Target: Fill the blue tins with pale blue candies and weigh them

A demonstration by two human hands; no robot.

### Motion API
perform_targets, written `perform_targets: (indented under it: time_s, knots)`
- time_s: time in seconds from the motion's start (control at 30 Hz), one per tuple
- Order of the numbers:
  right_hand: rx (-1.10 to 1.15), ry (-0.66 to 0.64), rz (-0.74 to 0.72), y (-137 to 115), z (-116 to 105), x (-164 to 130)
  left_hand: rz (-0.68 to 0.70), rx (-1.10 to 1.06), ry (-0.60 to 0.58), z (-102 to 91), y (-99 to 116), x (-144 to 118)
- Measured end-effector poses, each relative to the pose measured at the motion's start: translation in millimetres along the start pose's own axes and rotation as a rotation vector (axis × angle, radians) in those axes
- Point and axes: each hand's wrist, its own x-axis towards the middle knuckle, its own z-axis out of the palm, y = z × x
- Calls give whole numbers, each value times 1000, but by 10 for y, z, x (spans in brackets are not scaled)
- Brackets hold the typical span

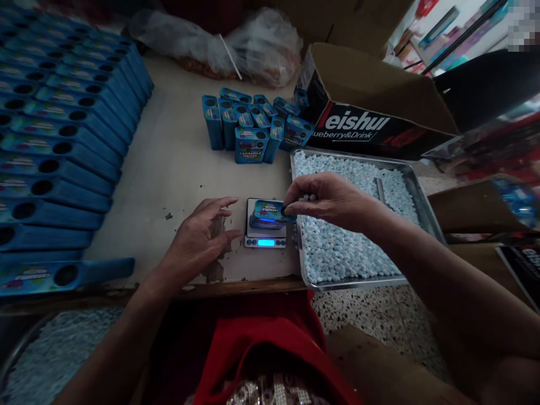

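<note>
A small digital scale (pixel 265 242) with a lit blue display sits on the table, and a blue candy tin (pixel 268 210) labelled "Caramelo Macizo" rests on it. My right hand (pixel 323 196) is closed around several small pale candies (pixel 310 197), its fingertips over the dark round opening at the tin's right end. To the left of the scale, my left hand (pixel 206 229) has its fingers apart and holds nothing. A metal tray (pixel 302 256) full of pale blue and white candies (pixel 341 253) lies beside the scale, under my right forearm.
Rows of blue tins (pixel 63 148) fill the table's left side. More tins (pixel 252 145) stand upright behind the scale. An open cardboard box (pixel 358 128) is at the back right, near a clear plastic bag (pixel 270 45). A round container of candies (pixel 63 349) sits below the table's left edge.
</note>
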Motion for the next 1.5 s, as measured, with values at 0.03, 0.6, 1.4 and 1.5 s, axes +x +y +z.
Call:
perform_targets:
  time_s: [0.03,0.6,1.4,1.5]
  knots:
    - [48,-9,6,7,-15,13,8,-4,3,5,1,-5]
    - [237,37,82,-9,-46,-33,-21,-35,36,-102,-136,0]
    - [473,82,56,114,183,-193,-4,-53,-4,-8,5,-13]
    - [487,161,58,68,179,-276,13,-61,20,-3,35,-10]
